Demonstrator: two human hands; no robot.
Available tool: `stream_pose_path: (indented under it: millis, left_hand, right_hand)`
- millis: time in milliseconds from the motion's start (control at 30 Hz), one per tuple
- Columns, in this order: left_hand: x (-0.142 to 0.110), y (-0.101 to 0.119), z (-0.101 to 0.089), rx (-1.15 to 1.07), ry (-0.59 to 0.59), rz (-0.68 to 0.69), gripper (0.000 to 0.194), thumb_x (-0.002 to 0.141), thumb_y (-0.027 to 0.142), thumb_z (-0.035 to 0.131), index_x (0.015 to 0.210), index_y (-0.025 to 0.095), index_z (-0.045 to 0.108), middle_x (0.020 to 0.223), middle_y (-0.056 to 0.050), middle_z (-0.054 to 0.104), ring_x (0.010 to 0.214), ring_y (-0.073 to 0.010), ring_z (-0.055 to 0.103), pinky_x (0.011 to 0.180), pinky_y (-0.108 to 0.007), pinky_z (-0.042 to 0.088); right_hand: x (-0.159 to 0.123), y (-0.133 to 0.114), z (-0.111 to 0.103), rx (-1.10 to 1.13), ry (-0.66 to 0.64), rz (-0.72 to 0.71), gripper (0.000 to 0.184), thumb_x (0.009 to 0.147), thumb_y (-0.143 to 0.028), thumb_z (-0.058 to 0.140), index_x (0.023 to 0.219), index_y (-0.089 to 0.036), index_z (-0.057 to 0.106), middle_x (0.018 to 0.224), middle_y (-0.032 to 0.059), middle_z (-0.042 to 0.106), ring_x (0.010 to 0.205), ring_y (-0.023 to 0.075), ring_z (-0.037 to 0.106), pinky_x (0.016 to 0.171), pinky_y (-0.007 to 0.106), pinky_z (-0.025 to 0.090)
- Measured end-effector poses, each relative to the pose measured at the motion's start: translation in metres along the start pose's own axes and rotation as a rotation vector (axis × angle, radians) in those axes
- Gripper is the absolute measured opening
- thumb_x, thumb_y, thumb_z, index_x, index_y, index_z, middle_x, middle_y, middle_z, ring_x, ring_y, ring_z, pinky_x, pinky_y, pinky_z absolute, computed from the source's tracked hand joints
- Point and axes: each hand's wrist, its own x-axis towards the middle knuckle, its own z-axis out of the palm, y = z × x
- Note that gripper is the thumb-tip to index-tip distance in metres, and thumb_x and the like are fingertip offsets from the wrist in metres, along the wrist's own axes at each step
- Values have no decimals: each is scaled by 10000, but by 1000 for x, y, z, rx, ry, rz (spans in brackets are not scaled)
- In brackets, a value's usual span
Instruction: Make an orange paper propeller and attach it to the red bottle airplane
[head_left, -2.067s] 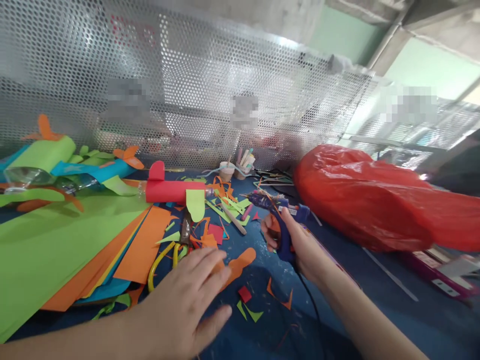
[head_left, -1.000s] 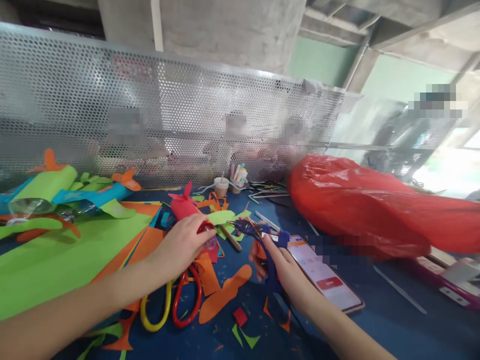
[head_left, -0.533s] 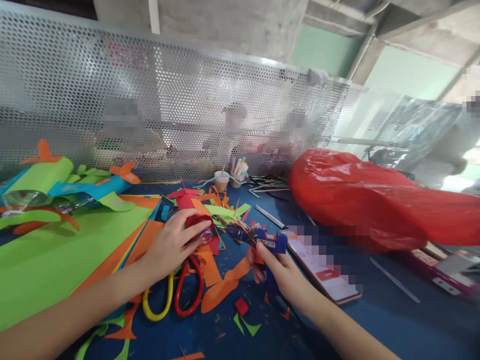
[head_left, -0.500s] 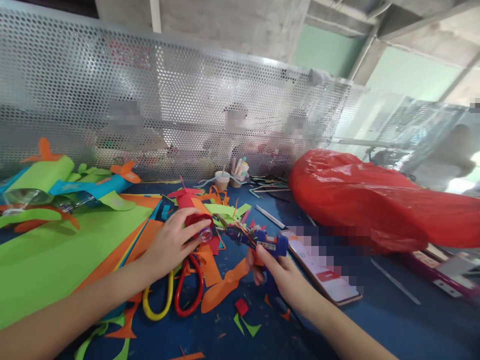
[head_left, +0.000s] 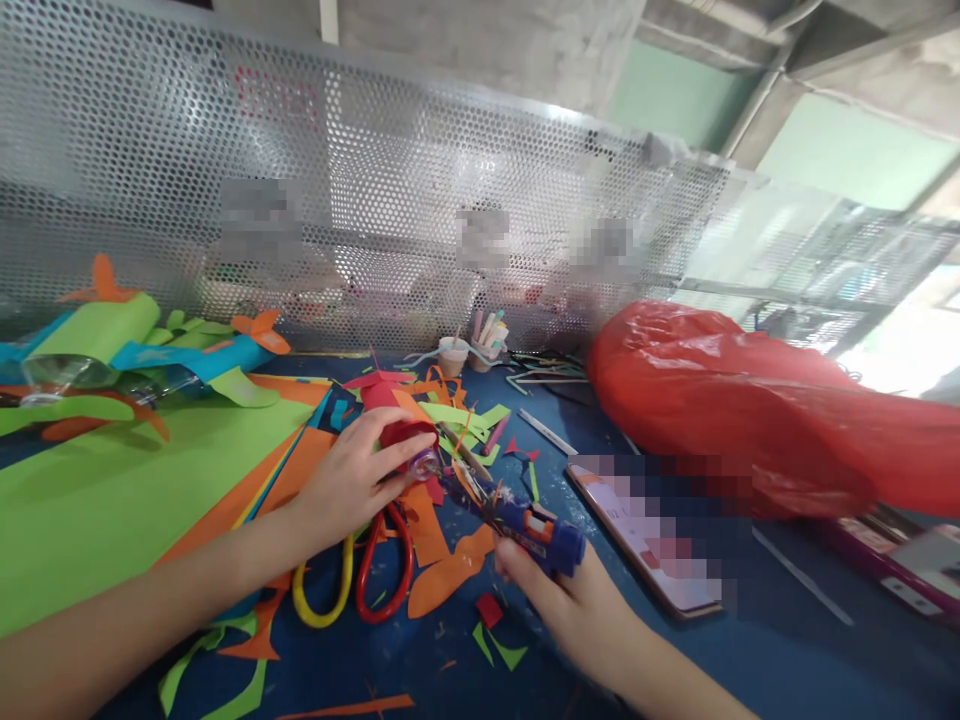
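My left hand (head_left: 352, 475) is wrapped round a small plastic bottle (head_left: 425, 463) covered in red paper (head_left: 403, 433), its clear neck pointing to the right. In my right hand (head_left: 574, 605) is a blue hot glue gun (head_left: 551, 537), its handle mostly hidden by my palm. Paper scraps and strands cling to the gun's front, and its nozzle is close to the bottle's neck; I cannot tell if they touch. Below my left hand lie scissors with one yellow handle (head_left: 298, 597) and one red handle (head_left: 409, 568). An orange propeller-shaped paper piece (head_left: 446, 575) lies between my hands.
Green paper sheets (head_left: 135, 500) and finished paper-covered bottles (head_left: 131, 330) occupy the left. At right are a phone (head_left: 637, 540) and a red plastic bag (head_left: 720, 400). Two cups (head_left: 452, 357) stand at the back before a perforated metal screen (head_left: 405, 190). People are behind it.
My right hand has turned and lowered the glue gun, so its body now slants down to the right. My left hand still holds the bottle. The view has shifted slightly.
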Motion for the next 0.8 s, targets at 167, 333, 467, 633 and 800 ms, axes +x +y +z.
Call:
stream_pose_path:
  millis: [167,333,467,633,800]
  left_hand:
    - [0,-1,0,-5,1,4,301,978,302,454,1242,214,571,1212,-127,487,1104,-275,511,897,-474,503]
    - [1,-1,0,-8,5,1,307,970,305,474,1250,225,570,1219,-122,488,1117,-274,510,914,-468,493]
    - [1,0,-1,-10,3,3,313,970,306,472,1249,206,576,1213,-133,489,1111,-279,513,907,-469,495]
    - [2,1,-2,-13,-8,-2,313,976,311,461,1247,210,578,1206,-133,501,1096,-276,519,890,-476,503]
    - [2,2,-3,-11,-14,-13,317,967,308,483,1258,222,576,1212,-128,507,1102,-273,523,903,-469,497]
  right_hand:
    - [-1,-2,0,-81,-2,-14,289,898,-443,504,763,-190,544,675,8,549,598,148,488,566,253,472]
    - [2,-3,1,-118,-30,-30,300,905,-436,488,764,-180,556,699,21,562,606,151,488,570,257,468]
    - [4,-4,1,-125,-32,-33,304,907,-429,482,774,-170,571,692,21,559,602,151,485,573,262,466]
    - [4,-6,2,-131,-6,-40,315,905,-440,485,754,-177,567,671,15,555,586,148,481,562,262,463]
    - [3,-7,1,-145,-19,-22,328,903,-453,493,750,-176,576,674,24,576,589,150,487,574,264,471]
